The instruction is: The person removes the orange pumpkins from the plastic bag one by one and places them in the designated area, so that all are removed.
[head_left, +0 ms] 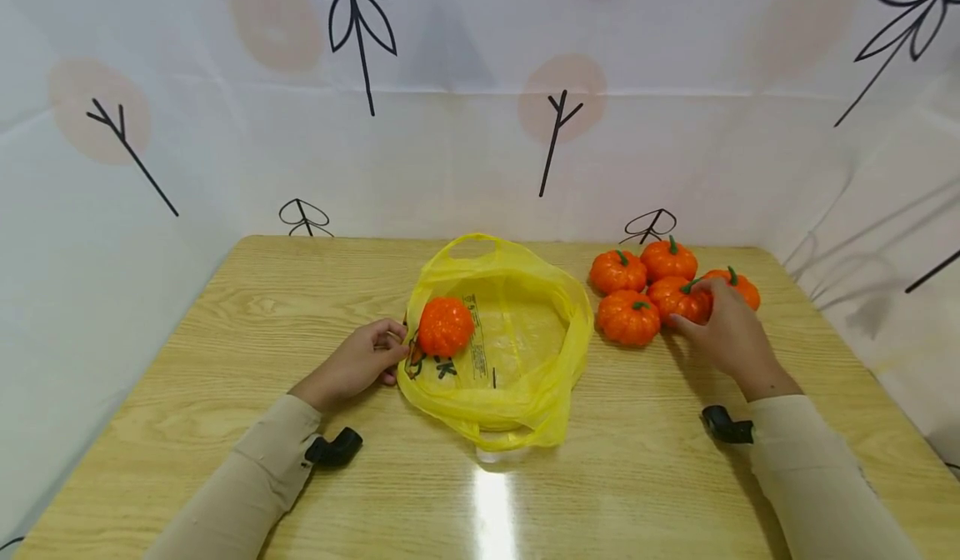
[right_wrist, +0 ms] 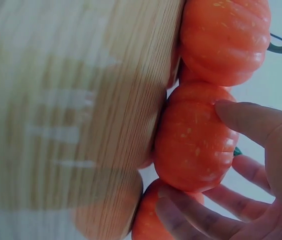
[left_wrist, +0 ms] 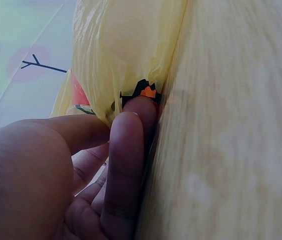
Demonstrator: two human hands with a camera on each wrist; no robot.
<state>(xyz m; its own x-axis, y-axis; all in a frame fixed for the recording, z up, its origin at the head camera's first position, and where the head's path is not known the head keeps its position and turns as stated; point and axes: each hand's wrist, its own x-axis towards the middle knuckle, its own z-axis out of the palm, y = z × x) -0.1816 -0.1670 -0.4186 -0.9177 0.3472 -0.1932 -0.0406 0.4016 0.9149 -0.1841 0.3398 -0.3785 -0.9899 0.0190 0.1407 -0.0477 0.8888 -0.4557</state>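
On the table lies a yellow plastic bag with its mouth spread wide and an orange toy pumpkin inside, near its left wall. My left hand pinches the bag's left edge between thumb and fingers, low against the tabletop in the left wrist view. At the right, my right hand has its thumb and fingers around the front middle pumpkin of a group. Its green stem shows beside the fingers. This pumpkin still sits among the others, at table level.
Around the gripped pumpkin stand several more orange pumpkins, among them a front left one and a back one. The wooden table ends at a white printed cloth behind. Black wrist mounts hang at both sleeves.
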